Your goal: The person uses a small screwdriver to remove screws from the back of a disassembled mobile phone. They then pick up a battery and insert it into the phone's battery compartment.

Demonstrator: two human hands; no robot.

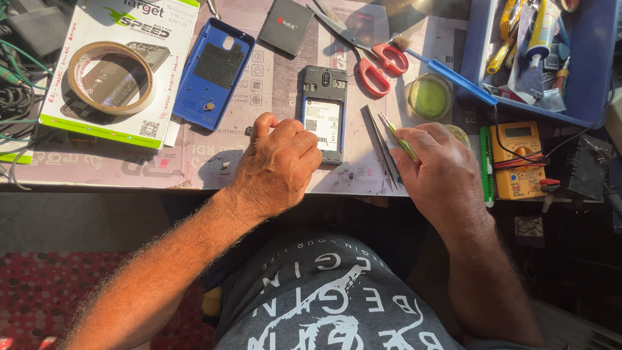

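Head view looks down on a pale, printed work mat covering the counter [272, 84], lit by strong sun. At the far right stands a blue plastic tray [593, 97] crowded with tubes and small tools. On the far left lies a white and green retail box [103, 123] with a roll of clear tape [110, 78] resting on top of it. Beside the box sits a blue plastic phone back cover [217, 71], inner side up, and next to that a flat black battery [286, 24]. A yellow multimeter [517, 159] sits at the right edge, with red-handled scissors [376, 65] and a blue-handled brush [453, 74] further back.

Central on the mat is the opened black phone with its white-labelled battery bay exposed [324, 113]. The left hand [278, 165] rests just left of it, its grip loosely curled with the knuckles touching the phone's lower left edge; whether it pinches anything I cannot tell. The right hand [444, 172] lies to the right of the phone, apart from it, its grip closed around a thin green-handled screwdriver [398, 137] whose tip points up and left. Between that hand and the phone lie slim metal tweezers [382, 149] on the mat.
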